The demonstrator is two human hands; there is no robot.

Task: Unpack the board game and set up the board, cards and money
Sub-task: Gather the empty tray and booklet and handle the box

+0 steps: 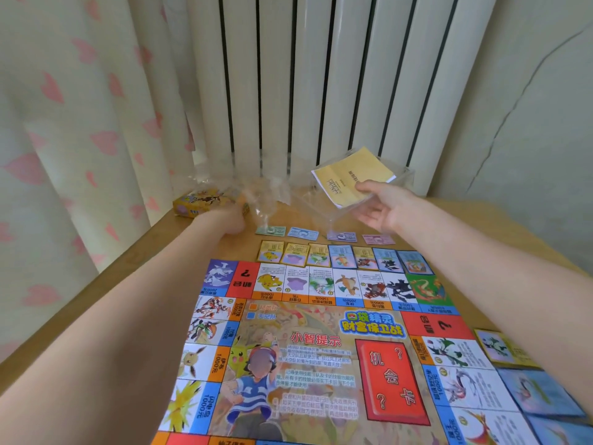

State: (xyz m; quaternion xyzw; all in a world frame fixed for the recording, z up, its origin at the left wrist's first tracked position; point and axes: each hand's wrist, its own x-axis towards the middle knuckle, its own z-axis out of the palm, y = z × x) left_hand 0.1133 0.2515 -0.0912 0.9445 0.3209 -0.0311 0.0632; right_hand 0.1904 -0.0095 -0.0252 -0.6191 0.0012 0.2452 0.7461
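Booklet (353, 178) pinched by right hand (380, 208); left hand (229, 220) blurred.

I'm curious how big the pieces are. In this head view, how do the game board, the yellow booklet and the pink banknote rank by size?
1. Game board, largest by far.
2. Yellow booklet, pinched by the right hand.
3. Pink banknote, smallest.
The booklet is lifted toward the camera, so its margin is unsure.

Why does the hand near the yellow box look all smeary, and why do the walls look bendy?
In the head view, the left hand and the clear plastic wrap by the yellow box are motion-blurred; the right hand holding the yellow booklet is sharper. The wide-angle lens bends the radiator and curtain outward. Soft daylight, hardly any shadows on the board.
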